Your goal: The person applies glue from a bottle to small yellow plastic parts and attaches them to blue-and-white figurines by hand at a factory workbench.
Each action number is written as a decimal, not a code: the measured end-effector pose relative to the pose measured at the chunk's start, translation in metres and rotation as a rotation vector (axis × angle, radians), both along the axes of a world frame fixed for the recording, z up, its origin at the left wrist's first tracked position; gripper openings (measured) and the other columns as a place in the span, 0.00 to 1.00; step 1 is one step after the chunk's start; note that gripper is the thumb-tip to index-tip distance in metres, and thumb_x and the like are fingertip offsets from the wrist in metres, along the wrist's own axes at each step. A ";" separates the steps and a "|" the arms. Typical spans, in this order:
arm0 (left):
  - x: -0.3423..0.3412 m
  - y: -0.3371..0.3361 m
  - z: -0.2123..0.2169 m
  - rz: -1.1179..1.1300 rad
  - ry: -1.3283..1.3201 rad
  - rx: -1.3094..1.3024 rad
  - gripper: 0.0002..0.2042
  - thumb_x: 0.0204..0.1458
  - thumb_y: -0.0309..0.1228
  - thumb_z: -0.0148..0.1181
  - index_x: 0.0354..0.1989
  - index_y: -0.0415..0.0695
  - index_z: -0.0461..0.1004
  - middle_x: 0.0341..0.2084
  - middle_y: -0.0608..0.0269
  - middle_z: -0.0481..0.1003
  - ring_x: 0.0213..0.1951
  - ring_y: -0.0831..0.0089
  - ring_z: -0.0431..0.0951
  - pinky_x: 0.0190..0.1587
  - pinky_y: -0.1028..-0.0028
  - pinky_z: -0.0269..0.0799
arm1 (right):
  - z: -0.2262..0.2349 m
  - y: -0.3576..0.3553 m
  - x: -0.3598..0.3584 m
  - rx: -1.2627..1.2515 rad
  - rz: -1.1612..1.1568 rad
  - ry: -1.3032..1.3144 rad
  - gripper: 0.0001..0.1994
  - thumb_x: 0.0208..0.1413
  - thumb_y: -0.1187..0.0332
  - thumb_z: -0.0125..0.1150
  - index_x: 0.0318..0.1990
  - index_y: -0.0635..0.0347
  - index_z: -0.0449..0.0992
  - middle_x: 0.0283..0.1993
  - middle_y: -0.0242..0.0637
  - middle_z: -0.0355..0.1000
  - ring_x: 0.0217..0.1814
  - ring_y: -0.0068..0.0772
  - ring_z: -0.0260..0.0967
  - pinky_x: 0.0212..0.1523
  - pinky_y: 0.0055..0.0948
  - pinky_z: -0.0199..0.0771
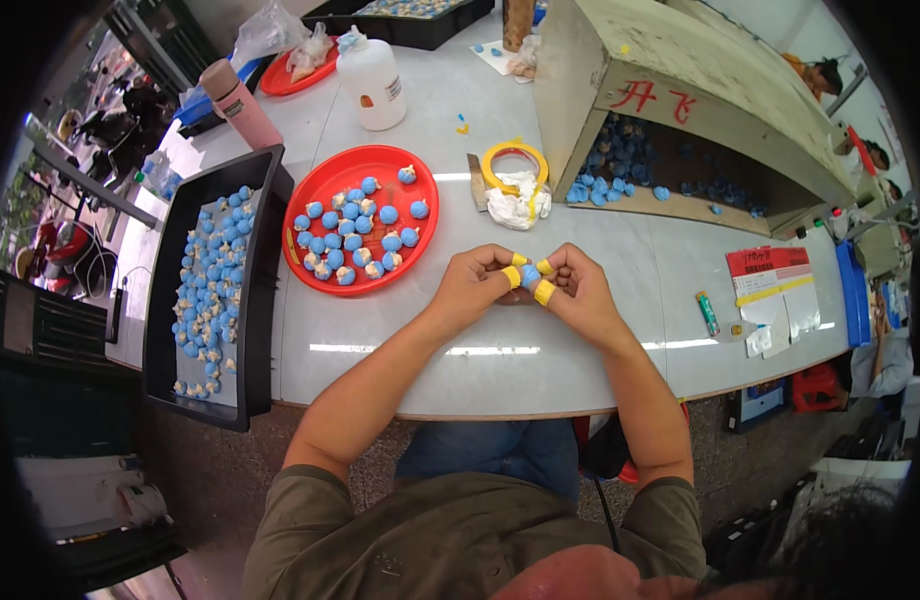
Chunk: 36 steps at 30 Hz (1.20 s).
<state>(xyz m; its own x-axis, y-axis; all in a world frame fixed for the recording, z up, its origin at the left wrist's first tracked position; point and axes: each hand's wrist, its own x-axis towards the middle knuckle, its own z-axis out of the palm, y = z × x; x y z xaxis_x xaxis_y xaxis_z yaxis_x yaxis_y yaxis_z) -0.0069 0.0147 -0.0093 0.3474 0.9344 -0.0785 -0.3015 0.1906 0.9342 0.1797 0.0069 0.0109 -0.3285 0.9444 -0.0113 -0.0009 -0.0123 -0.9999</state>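
My left hand (pixel 476 287) and my right hand (pixel 582 293) meet over the middle of the table. Between their thumbs and index fingers they pinch a small round blue piece (pixel 529 274), mostly covered by the fingertips. Yellow tape wraps the thumbs and index fingers of both hands. Left of them, a red round tray (pixel 427 190) carries several blue balls with cream-coloured tufts. Farther left, a long black tray (pixel 257 300) contains many more such balls.
Ahead lie a yellow tape roll (pixel 492 170) and crumpled white tissue (pixel 518 208). A white bottle (pixel 371 85) and pink flask (pixel 242 108) stand behind the trays. An open-fronted box (pixel 620 75) at the far right holds blue pieces. A green tube (pixel 707 314) lies right.
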 end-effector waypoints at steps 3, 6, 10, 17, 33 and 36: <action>-0.008 0.001 0.001 -0.077 0.033 0.041 0.10 0.58 0.29 0.54 0.43 0.36 0.73 0.39 0.59 0.76 0.39 0.75 0.77 0.42 0.72 0.77 | -0.003 -0.006 -0.005 0.153 -0.043 -0.037 0.11 0.51 0.74 0.66 0.34 0.62 0.66 0.28 0.26 0.69 0.27 0.09 0.62 0.28 0.13 0.64; -0.008 0.000 -0.002 -0.103 -0.021 0.032 0.11 0.59 0.32 0.53 0.43 0.37 0.74 0.39 0.61 0.76 0.38 0.77 0.76 0.41 0.75 0.75 | 0.000 -0.013 -0.013 0.383 -0.145 -0.199 0.16 0.44 0.71 0.73 0.29 0.60 0.66 0.23 0.27 0.68 0.22 0.13 0.61 0.24 0.16 0.62; -0.006 -0.003 -0.003 -0.146 -0.071 0.005 0.12 0.60 0.35 0.54 0.42 0.38 0.73 0.39 0.62 0.76 0.38 0.79 0.75 0.40 0.77 0.73 | -0.014 -0.013 -0.013 0.689 -0.214 -0.350 0.19 0.38 0.69 0.77 0.22 0.57 0.64 0.16 0.31 0.64 0.15 0.22 0.60 0.21 0.21 0.61; 0.000 -0.006 -0.011 -0.233 -0.042 -0.002 0.13 0.62 0.37 0.51 0.43 0.39 0.73 0.38 0.64 0.75 0.38 0.82 0.74 0.38 0.82 0.72 | -0.014 -0.010 -0.013 1.094 -0.229 -0.425 0.22 0.33 0.66 0.78 0.19 0.53 0.62 0.15 0.28 0.60 0.13 0.29 0.56 0.19 0.26 0.52; 0.001 -0.008 -0.010 -0.187 -0.041 0.038 0.15 0.62 0.40 0.50 0.41 0.38 0.72 0.41 0.60 0.76 0.37 0.82 0.74 0.37 0.82 0.72 | -0.012 -0.011 -0.015 1.215 -0.273 -0.473 0.22 0.31 0.67 0.79 0.19 0.52 0.61 0.15 0.28 0.57 0.14 0.29 0.55 0.18 0.27 0.49; 0.001 -0.008 -0.006 -0.152 -0.044 0.044 0.15 0.62 0.41 0.52 0.40 0.39 0.73 0.42 0.60 0.76 0.36 0.81 0.74 0.37 0.82 0.72 | -0.011 -0.010 -0.014 1.212 -0.285 -0.491 0.21 0.32 0.67 0.78 0.19 0.52 0.62 0.15 0.27 0.58 0.13 0.29 0.55 0.18 0.27 0.50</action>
